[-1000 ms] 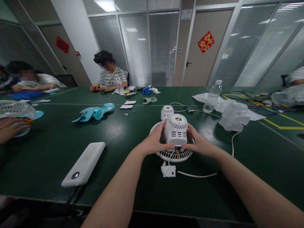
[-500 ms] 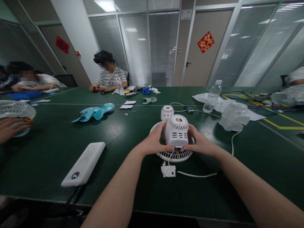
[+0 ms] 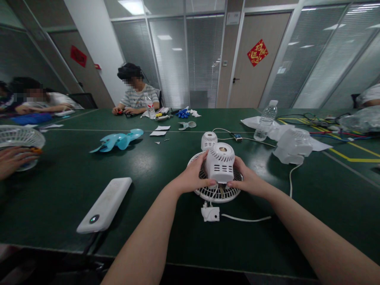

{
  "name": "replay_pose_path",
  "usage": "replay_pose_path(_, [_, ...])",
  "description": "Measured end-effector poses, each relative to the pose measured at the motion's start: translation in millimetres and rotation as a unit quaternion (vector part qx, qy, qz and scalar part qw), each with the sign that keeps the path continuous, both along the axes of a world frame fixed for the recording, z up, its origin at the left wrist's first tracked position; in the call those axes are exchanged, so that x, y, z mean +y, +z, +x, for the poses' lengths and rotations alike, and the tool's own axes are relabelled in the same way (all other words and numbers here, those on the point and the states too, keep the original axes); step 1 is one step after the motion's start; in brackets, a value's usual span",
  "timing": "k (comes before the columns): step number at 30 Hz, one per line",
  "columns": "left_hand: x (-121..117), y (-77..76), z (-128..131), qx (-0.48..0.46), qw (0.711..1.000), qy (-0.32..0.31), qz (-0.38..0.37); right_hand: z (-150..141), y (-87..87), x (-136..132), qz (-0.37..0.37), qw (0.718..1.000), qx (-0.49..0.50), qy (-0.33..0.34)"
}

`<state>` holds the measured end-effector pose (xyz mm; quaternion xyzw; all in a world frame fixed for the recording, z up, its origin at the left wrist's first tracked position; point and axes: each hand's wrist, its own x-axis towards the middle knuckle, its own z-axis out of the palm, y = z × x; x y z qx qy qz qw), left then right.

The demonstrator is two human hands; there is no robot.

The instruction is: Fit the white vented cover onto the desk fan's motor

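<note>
Both hands grip a white fan motor housing with slotted vents, over a round white fan grille. My left hand holds its left side, and my right hand holds the right side, thumbs at the lower front edge. Parts of the grille are hidden behind the housing and hands. Just in front lies a small white plastic part with a wire running up toward the housing. A cut length of white cable lies beside it. Behind the grille stands a smaller white vented cap.
Left are a white power bank and blue fan blades. To the right stand a water bottle and another white housing with a cord. A co-worker's hand touches another grille at far left; another person sits opposite.
The housing has shifted very slightly left and up in my hands. Both hands keep their grip, and the things around them stay in place.
</note>
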<state>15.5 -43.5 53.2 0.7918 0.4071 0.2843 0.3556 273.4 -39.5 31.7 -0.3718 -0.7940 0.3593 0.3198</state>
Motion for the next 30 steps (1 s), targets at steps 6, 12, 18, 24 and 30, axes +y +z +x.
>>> replay_pose_path(6, [-1.2,0.8,0.2,0.000,1.000,0.003,-0.004,-1.0,0.2,-0.1,-0.001,1.000,-0.001,0.004])
replay_pose_path(12, [-1.9,1.4,-1.3,0.004,1.000,0.006,-0.013,-2.0,1.9,-1.4,-0.014,1.000,-0.005,0.011])
replay_pose_path(18, [1.5,-3.0,-2.3,0.006,1.000,0.003,0.029,-2.2,2.6,-1.6,-0.004,1.000,0.001,0.028])
replay_pose_path(24, [5.0,-2.6,-6.4,0.005,1.000,-0.020,0.023,4.2,7.0,-0.2,-0.043,0.998,0.004,0.047])
replay_pose_path(30, [4.0,1.6,-7.2,-0.001,1.000,-0.001,0.007,4.5,2.8,2.6,-0.023,0.999,0.005,0.033])
